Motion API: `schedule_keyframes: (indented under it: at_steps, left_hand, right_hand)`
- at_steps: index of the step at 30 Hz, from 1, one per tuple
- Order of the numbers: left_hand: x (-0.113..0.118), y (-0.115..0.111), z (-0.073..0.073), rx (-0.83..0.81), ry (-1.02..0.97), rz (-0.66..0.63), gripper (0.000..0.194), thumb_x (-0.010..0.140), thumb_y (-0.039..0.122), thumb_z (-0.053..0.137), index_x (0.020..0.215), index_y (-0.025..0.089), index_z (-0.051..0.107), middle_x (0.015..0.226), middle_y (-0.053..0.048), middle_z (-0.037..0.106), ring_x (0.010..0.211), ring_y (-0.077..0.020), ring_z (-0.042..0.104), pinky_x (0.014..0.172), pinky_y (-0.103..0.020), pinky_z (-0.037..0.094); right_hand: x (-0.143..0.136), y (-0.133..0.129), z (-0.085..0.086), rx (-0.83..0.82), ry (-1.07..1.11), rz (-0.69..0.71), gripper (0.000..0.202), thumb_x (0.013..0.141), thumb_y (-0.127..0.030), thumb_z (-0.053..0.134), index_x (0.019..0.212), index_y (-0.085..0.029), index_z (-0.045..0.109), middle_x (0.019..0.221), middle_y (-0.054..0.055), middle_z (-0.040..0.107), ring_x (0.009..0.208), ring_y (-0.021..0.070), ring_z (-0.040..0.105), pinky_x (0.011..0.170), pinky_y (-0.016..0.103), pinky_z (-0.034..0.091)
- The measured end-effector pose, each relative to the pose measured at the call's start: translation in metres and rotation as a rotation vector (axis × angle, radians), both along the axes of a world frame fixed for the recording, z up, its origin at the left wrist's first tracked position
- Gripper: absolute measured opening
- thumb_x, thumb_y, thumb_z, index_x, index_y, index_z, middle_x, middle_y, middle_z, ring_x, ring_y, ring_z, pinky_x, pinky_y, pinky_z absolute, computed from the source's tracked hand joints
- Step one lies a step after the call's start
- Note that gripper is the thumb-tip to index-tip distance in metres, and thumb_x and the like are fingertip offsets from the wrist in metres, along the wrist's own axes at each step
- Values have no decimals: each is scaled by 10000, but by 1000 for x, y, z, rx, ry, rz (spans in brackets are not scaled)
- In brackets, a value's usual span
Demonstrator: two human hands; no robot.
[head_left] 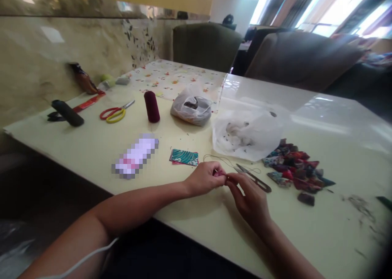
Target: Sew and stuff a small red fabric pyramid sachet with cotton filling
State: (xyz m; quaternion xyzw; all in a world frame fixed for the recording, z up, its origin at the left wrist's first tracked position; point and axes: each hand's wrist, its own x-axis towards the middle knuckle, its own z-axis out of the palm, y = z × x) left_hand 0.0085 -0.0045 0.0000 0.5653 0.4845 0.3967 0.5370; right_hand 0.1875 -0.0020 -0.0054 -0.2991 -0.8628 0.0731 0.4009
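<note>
My left hand (pixel 206 178) is closed around a small pink-purple fabric piece (pixel 218 173), mostly hidden by the fingers. The thumb and fingers of my right hand (pixel 250 198) pinch at the right edge of this piece; whether a needle is between them is too small to tell. Just beyond my right hand lie thread snips (pixel 259 182), beside a loose loop of thread (pixel 226 160). Flat rectangular fabric patches (pixel 184 157), the top one teal with white waves, lie beyond my left hand. To the right is a pile of small sewn fabric pieces (pixel 301 169).
An open white plastic bag (pixel 263 138) holds white stuffing. Behind are another plastic bag (pixel 196 115), a maroon thread cone (pixel 152 107), red-and-yellow scissors (pixel 116 114) and a dark thread cone (pixel 67 113). A pixelated object (pixel 135 156) lies left. Thread scraps (pixel 361 207) are scattered right.
</note>
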Motion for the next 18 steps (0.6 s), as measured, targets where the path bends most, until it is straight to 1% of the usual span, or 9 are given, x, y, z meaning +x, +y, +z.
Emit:
schedule_keyframes:
  at_steps: [4,9,12,15,16,17,18]
  left_hand:
    - [1,0,-2,80,130,-2,98,748,229,685,734,163,613,692,31,555,672,-121,505,624,-250,373]
    - [5,-3,-5,113,187,-18,159,766,254,685,704,173,563,696,29,553,687,-128,505,637,-253,370]
    - [6,-3,-6,126,201,-58,131,773,248,655,716,176,561,701,20,560,677,-133,504,622,-255,371]
    - [6,-2,-8,187,213,-84,87,751,213,626,703,182,560,716,10,572,679,-137,509,624,-257,378]
    - [6,-1,-9,193,217,-81,81,732,197,625,688,184,558,712,10,575,678,-137,511,624,-256,379]
    - [5,0,-9,180,217,-71,77,710,185,627,674,185,559,698,11,578,670,-137,513,619,-256,379]
    - [4,1,-8,146,209,-57,66,698,181,629,672,185,569,687,12,588,662,-138,519,614,-256,381]
  right_hand:
    - [2,0,0,-11,23,31,117,934,-63,578,966,-172,606,839,33,650,730,134,633,664,232,502]
    - [3,2,-2,-25,35,63,166,931,-37,532,955,-166,635,852,51,630,734,134,613,647,238,493]
    - [1,1,-1,51,23,83,230,919,-19,479,907,-172,651,817,63,630,716,158,584,628,275,481]
    - [-2,-6,7,150,76,119,263,902,-22,481,925,-203,671,832,69,660,761,183,586,661,307,503]
    - [-2,-10,11,136,113,132,258,905,-35,489,927,-215,672,862,71,671,796,187,602,687,316,519]
    - [-2,-13,15,83,158,145,238,914,-56,497,918,-223,665,903,76,681,834,191,621,715,325,535]
    - [-1,-16,19,-14,215,156,206,931,-87,501,906,-226,651,937,78,687,853,191,636,733,334,546]
